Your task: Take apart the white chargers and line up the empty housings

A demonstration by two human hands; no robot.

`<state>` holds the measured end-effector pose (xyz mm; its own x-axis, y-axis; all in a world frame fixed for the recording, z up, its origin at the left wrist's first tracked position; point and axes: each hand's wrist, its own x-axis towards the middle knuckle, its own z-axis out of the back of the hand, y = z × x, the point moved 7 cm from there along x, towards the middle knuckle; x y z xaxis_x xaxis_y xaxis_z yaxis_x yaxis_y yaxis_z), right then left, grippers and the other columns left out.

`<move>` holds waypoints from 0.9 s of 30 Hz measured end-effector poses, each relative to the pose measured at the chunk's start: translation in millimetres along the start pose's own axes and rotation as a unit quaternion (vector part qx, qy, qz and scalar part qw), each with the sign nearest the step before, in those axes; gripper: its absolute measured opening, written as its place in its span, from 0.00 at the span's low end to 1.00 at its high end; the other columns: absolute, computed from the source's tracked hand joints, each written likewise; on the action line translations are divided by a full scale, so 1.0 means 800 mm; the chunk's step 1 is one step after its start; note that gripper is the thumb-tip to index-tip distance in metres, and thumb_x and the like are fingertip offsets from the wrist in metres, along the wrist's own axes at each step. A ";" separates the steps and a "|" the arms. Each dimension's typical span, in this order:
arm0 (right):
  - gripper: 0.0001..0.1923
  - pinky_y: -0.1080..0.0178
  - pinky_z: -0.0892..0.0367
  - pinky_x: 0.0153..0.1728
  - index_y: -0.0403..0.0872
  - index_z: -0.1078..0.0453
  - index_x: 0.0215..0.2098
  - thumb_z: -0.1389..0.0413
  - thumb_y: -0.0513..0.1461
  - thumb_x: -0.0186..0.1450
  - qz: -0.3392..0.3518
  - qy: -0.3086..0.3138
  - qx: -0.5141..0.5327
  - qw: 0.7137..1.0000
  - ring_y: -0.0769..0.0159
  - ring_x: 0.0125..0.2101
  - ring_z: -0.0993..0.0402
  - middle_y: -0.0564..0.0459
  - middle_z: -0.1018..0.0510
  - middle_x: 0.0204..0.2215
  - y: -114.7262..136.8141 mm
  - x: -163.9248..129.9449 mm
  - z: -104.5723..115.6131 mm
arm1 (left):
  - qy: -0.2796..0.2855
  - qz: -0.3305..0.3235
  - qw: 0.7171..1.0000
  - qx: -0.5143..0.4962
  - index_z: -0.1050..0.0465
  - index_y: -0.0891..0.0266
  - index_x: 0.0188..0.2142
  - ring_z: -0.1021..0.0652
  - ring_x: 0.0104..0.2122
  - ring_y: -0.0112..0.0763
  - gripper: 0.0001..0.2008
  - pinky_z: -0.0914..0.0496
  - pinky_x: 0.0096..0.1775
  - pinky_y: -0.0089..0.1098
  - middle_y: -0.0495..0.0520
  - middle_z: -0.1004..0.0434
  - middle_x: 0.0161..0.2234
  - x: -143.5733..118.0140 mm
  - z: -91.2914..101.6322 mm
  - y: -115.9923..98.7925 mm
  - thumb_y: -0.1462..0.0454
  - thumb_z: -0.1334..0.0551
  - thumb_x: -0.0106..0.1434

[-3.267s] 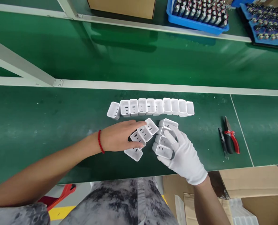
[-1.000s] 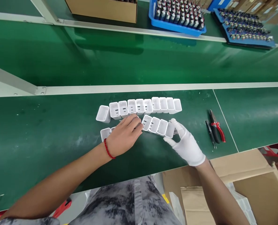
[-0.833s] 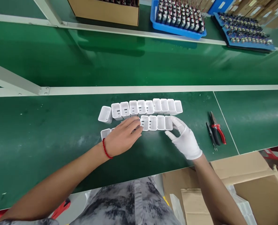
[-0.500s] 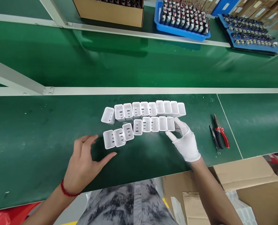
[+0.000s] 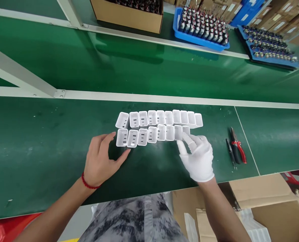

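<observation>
Left hand (image 5: 99, 163): bare, fingers spread wide, thumb tip touching the left end of the near row of white shells (image 5: 149, 135); nothing gripped. Right hand (image 5: 197, 156): white glove, fingers loosely apart, fingertips against the row's right end; nothing clamped. Shells: open-topped white plastic housings, slots visible inside, standing side by side on the green belt (image 5: 50, 134), just in front of the far row (image 5: 161, 118).

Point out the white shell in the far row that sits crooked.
It is the leftmost shell of the far row, just beyond the left hand. It is turned at an angle and slightly apart, while its neighbours stand square, side by side.
</observation>
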<state>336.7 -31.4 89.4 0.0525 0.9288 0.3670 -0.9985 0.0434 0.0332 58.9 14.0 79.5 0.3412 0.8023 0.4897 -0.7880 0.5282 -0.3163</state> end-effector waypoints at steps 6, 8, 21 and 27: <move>0.21 0.61 0.39 0.25 0.44 0.22 0.43 0.50 0.49 0.69 -0.094 0.056 -0.073 0.991 0.54 0.32 0.26 0.41 0.19 0.35 0.010 0.026 0.002 | 0.041 -0.190 0.981 -0.011 0.28 0.61 0.45 0.27 0.49 0.50 0.13 0.34 0.48 0.47 0.59 0.24 0.43 0.025 -0.016 -0.093 0.60 0.34 0.62; 0.19 0.61 0.39 0.26 0.45 0.22 0.44 0.51 0.47 0.69 -0.093 0.078 -0.085 0.989 0.55 0.34 0.25 0.42 0.19 0.36 0.007 0.028 -0.001 | 0.068 -0.215 0.974 -0.016 0.27 0.62 0.46 0.28 0.51 0.49 0.11 0.36 0.51 0.48 0.59 0.24 0.45 0.033 -0.035 -0.116 0.62 0.36 0.64; 0.21 0.64 0.47 0.22 0.52 0.26 0.52 0.56 0.49 0.72 -0.045 0.298 -0.179 0.937 0.63 0.25 0.25 0.46 0.19 0.35 -0.050 0.021 -0.016 | 0.066 -0.285 0.946 -0.139 0.28 0.63 0.35 0.27 0.37 0.34 0.07 0.30 0.42 0.36 0.52 0.26 0.32 0.007 -0.037 -0.125 0.74 0.42 0.64; 0.18 0.65 0.43 0.24 0.57 0.28 0.55 0.51 0.47 0.70 0.069 0.270 -0.144 0.950 0.63 0.25 0.24 0.50 0.17 0.31 -0.035 0.029 -0.027 | 0.123 -0.267 0.939 -0.180 0.29 0.64 0.36 0.27 0.33 0.32 0.06 0.31 0.36 0.34 0.53 0.27 0.30 -0.012 -0.047 -0.124 0.73 0.44 0.66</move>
<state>365.7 -3.3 77.0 -0.0171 0.9829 -0.1835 -0.9622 -0.0661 -0.2643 153.2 -35.9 75.2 0.7811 0.4135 0.4680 -0.2619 0.8972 -0.3556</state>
